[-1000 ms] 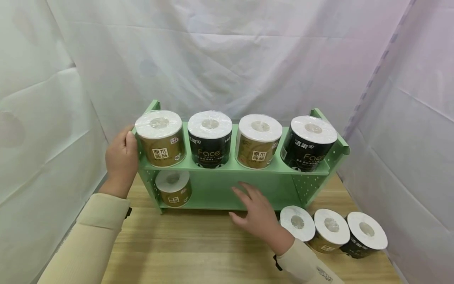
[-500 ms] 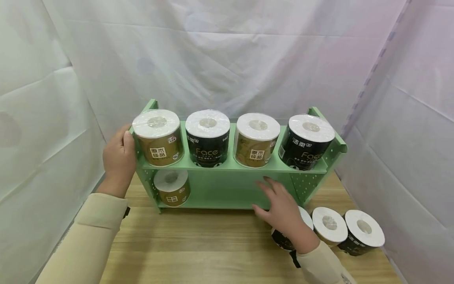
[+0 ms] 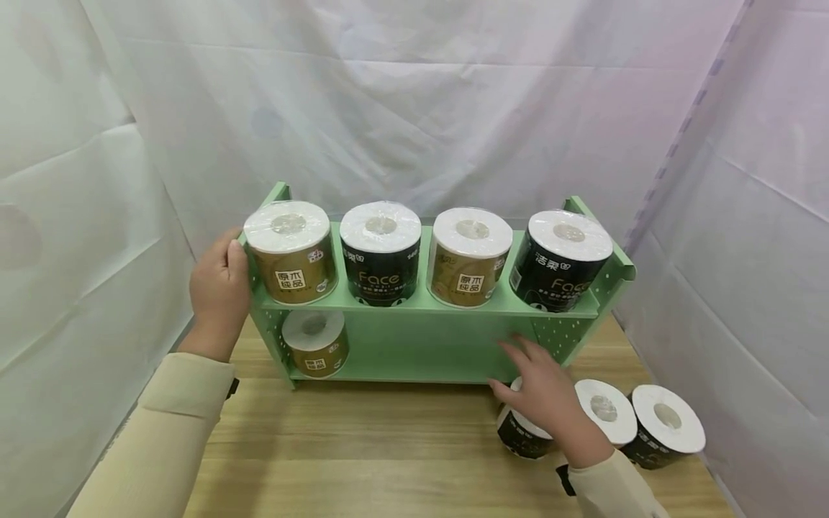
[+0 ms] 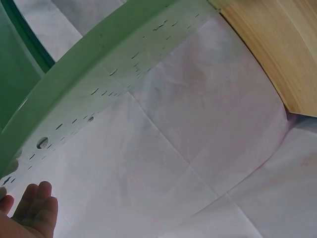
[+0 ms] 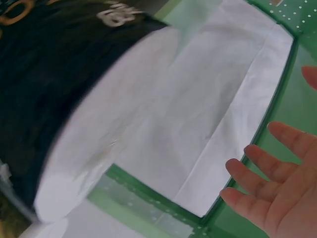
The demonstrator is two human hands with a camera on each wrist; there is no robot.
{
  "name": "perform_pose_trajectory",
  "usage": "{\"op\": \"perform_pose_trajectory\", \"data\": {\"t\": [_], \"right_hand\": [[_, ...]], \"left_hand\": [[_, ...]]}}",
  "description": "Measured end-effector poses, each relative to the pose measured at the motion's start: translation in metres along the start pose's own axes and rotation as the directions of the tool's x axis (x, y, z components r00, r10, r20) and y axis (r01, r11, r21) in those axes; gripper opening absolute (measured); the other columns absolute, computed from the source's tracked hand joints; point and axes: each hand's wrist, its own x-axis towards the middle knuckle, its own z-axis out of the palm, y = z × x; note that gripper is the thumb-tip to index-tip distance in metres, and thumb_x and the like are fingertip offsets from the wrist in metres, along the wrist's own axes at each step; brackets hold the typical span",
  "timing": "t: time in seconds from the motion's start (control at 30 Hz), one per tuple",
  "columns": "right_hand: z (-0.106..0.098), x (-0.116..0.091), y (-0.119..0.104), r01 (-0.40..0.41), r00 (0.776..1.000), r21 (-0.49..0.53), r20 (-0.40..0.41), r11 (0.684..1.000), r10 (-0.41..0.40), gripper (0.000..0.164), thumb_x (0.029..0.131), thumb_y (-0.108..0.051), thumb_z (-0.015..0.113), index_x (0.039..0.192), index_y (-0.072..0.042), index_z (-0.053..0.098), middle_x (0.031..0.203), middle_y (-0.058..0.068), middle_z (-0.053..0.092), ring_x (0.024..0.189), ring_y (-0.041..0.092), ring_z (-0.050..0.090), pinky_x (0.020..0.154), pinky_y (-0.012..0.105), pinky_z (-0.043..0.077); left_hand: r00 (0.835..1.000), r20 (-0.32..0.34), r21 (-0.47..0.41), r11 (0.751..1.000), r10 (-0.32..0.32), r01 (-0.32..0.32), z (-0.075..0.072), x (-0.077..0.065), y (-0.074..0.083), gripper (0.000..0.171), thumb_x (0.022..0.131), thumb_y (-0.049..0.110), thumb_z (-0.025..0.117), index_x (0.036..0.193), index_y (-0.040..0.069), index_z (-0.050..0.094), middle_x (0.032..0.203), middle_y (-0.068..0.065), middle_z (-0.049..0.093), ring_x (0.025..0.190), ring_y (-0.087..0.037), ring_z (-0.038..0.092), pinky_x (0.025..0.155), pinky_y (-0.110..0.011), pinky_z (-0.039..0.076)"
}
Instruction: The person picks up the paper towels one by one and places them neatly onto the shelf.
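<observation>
A green two-tier shelf [image 3: 414, 311] bears gold and black toilet paper rolls. My left hand [image 3: 220, 291] grips its left side panel near the top; in the left wrist view several fingers [image 4: 42, 206] show beside the perforated panel. My right hand [image 3: 544, 385], fingers spread, hovers in front of the lower tier's right end. It partly hides a black toilet paper roll [image 3: 521, 435] on the table. That hand holds nothing; in the right wrist view its palm and fingers [image 5: 252, 183] are bare, and a black roll [image 5: 59, 74] looms close at the left.
The upper tier carries a gold roll [image 3: 291, 270], a black roll [image 3: 381, 270], another gold roll [image 3: 469, 273] and another black roll [image 3: 557, 277]. A gold roll [image 3: 317, 352] stands at the lower tier's left end. Two rolls [image 3: 660, 432] stand at the right. White cloth [image 3: 414, 108] surrounds the wooden table [image 3: 356, 453].
My right hand has moved rightward along the lower tier's front, over the leftmost roll on the table. The left hand keeps its grip on the shelf.
</observation>
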Motion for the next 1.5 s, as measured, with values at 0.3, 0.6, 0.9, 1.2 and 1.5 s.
{"op": "perform_pose_trajectory", "data": {"t": [0.3, 0.6, 0.9, 1.2, 1.5], "right_hand": [[0.002, -0.008, 0.015, -0.064, 0.997, -0.032, 0.043, 0.997, 0.065, 0.067, 0.079, -0.04, 0.073, 0.134, -0.006, 0.055, 0.136, 0.024, 0.049, 0.122, 0.045, 0.047, 0.09, 0.061, 0.044], [0.007, -0.013, 0.027, -0.096, 0.991, -0.044, 0.094, 0.994, 0.099, 0.071, 0.077, -0.041, 0.074, 0.135, -0.005, 0.054, 0.135, 0.026, 0.049, 0.121, 0.048, 0.047, 0.092, 0.06, 0.043], [0.015, -0.019, 0.036, -0.111, 0.986, -0.045, 0.122, 0.993, 0.116, 0.073, 0.075, -0.041, 0.076, 0.133, -0.002, 0.055, 0.136, 0.027, 0.047, 0.122, 0.049, 0.045, 0.085, 0.059, 0.047], [0.02, -0.025, 0.04, -0.159, 0.974, -0.022, 0.161, 0.987, 0.16, 0.078, 0.074, -0.046, 0.076, 0.134, -0.001, 0.053, 0.138, 0.028, 0.044, 0.125, 0.052, 0.04, 0.084, 0.062, 0.046], [0.025, -0.028, 0.042, -0.172, 0.968, -0.026, 0.182, 0.985, 0.174, 0.082, 0.074, -0.049, 0.076, 0.136, -0.001, 0.052, 0.139, 0.03, 0.043, 0.126, 0.052, 0.039, 0.086, 0.061, 0.046]], "left_hand": [[1.0, -0.008, 0.004, 1.0, 0.01, -0.01, 0.001, 0.0, -0.001, 0.044, 0.1, 0.028, 0.03, 0.119, 0.004, 0.062, 0.116, -0.018, 0.063, 0.095, -0.035, 0.053, 0.086, -0.054, 0.041], [1.0, -0.004, 0.012, 1.0, -0.008, 0.008, 0.0, 0.0, -0.003, 0.046, 0.1, 0.028, 0.03, 0.127, 0.006, 0.061, 0.125, -0.017, 0.061, 0.105, -0.035, 0.056, 0.093, -0.055, 0.041], [1.0, -0.008, 0.008, 1.0, -0.007, 0.008, 0.0, 0.0, -0.002, 0.046, 0.1, 0.028, 0.031, 0.127, 0.006, 0.061, 0.126, -0.017, 0.061, 0.106, -0.035, 0.056, 0.093, -0.055, 0.041], [1.0, -0.019, 0.002, 1.0, 0.009, -0.009, 0.001, 0.0, -0.003, 0.044, 0.1, 0.028, 0.032, 0.123, 0.006, 0.063, 0.12, -0.017, 0.063, 0.1, -0.035, 0.056, 0.089, -0.054, 0.042], [1.0, -0.01, 0.008, 1.0, -0.001, 0.001, 0.0, 0.0, -0.001, 0.043, 0.1, 0.027, 0.032, 0.121, 0.007, 0.063, 0.117, -0.017, 0.064, 0.096, -0.035, 0.055, 0.087, -0.055, 0.042]]}}
